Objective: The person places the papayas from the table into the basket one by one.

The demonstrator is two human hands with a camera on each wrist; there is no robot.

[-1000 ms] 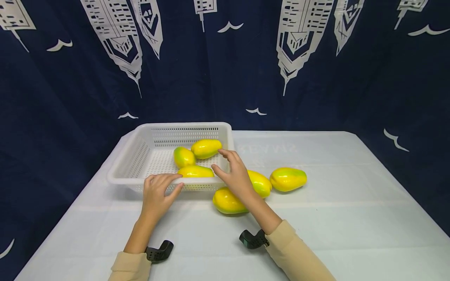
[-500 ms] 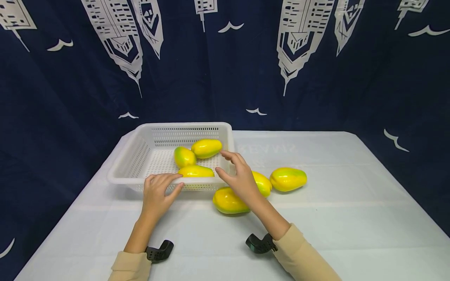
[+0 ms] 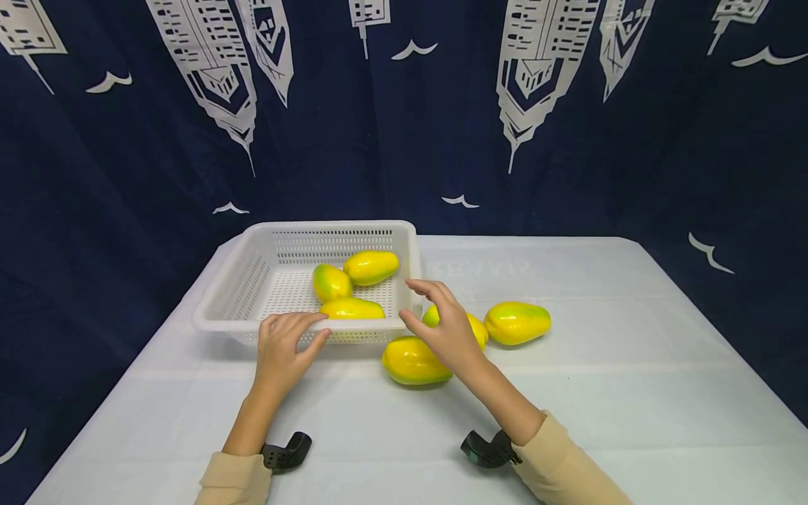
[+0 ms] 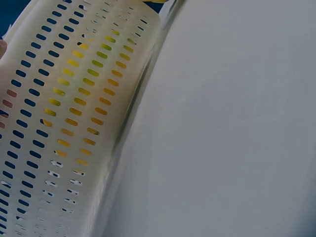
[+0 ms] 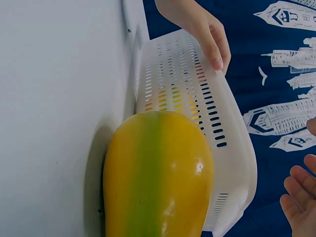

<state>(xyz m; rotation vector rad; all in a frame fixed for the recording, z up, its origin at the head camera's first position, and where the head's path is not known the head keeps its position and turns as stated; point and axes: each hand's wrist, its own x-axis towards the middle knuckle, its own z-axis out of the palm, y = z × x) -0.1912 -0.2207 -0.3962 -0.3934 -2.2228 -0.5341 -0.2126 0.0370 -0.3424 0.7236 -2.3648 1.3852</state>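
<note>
A white perforated plastic basket (image 3: 221,325) stands at the left of the table, with three yellow-green papayas inside, one of them the front papaya (image 3: 353,308). My left hand (image 3: 279,356) holds the basket's front rim, fingers over the edge and thumb outside. Spread and holding nothing, my right hand (image 3: 451,335) hovers just right of the basket's front corner. Below it lie a near papaya (image 3: 413,361) and another papaya (image 3: 477,330), which it partly hides. In the right wrist view a papaya (image 5: 158,177) fills the foreground, close to the basket wall (image 5: 217,173).
A third loose papaya (image 3: 517,322) lies to the right on the white-covered table (image 3: 631,393). Behind the table hangs a dark blue curtain (image 3: 404,154) with white building prints. Each wrist wears a black camera mount, such as the right mount (image 3: 489,449).
My right hand has drawn back from above the basket's right side, moving right and slightly toward me. The left hand, basket and papayas stay where they were.
</note>
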